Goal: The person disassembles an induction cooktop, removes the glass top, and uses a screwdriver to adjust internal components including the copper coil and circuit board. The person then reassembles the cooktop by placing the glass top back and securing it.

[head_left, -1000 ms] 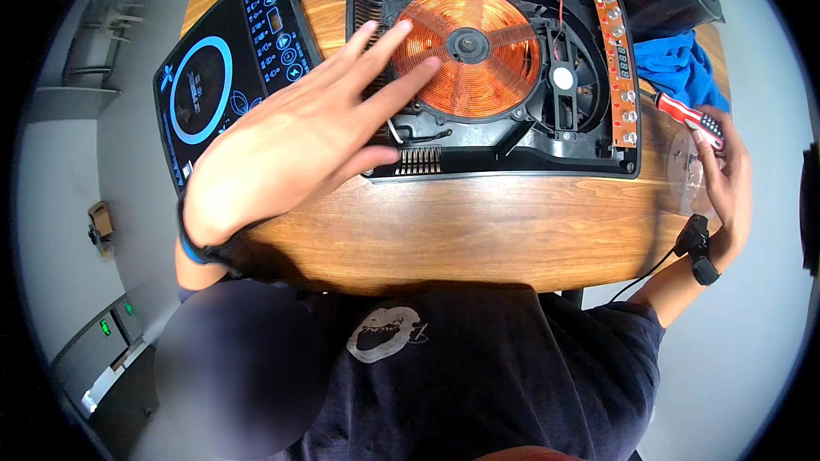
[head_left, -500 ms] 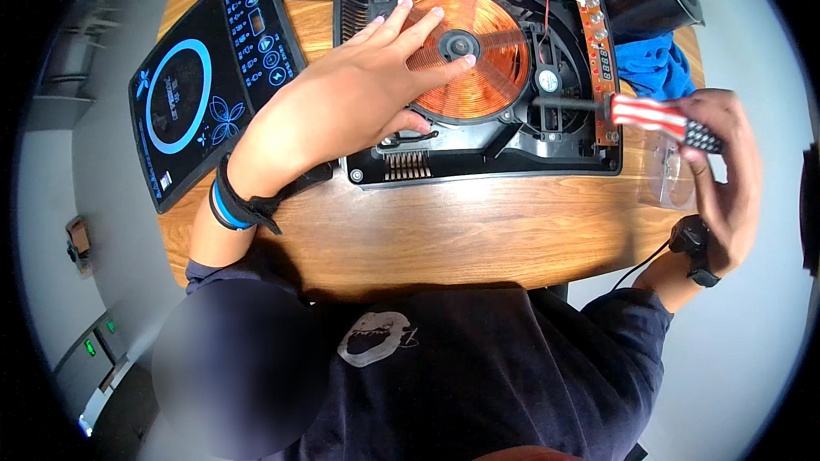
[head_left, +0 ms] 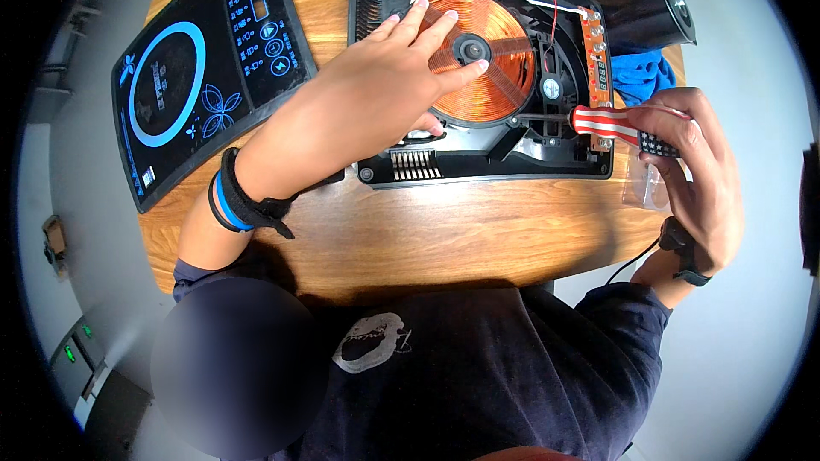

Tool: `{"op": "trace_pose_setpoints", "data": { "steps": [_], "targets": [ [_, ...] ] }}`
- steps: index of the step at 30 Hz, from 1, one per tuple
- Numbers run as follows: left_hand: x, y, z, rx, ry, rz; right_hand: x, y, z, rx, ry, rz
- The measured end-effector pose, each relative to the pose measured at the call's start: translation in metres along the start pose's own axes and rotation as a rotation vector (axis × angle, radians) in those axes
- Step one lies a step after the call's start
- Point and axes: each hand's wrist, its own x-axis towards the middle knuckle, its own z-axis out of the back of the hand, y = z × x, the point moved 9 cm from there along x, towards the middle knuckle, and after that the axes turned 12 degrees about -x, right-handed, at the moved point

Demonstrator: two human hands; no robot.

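Observation:
An opened induction cooker base (head_left: 461,172) lies on the table with its insides showing. My left hand (head_left: 384,77) rests with spread fingers on the round copper coil (head_left: 504,85), covering its left part. In my right hand (head_left: 700,171) is a screwdriver (head_left: 602,122) with a red-and-white striped, starred handle. Its shaft points left, and the tip is by the lower right rim of the coil; whether it sits in a screw I cannot tell. A black fan (head_left: 576,77) and an orange circuit board (head_left: 595,68) lie right of the coil.
The cooker's black glass top panel (head_left: 226,85) lies at the left, marked with a blue ring. A black pot (head_left: 636,0) stands at the far right beside a blue cloth (head_left: 641,77). Below my right hand's screwdriver is a clear plastic box (head_left: 645,186) near the table's right edge.
My right hand has brought the screwdriver left, closer to the coil's rim. My left hand stays spread on the coil. The whole view has shifted slightly.

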Motion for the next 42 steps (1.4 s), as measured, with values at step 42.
{"op": "trace_pose_setpoints", "data": {
  "steps": [42],
  "targets": [
    [-0.002, 0.004, -0.009, 0.066, -0.004, 0.059, 0.047, -0.010, -0.007, 0.074, 0.391, -0.354]
  ]
}}
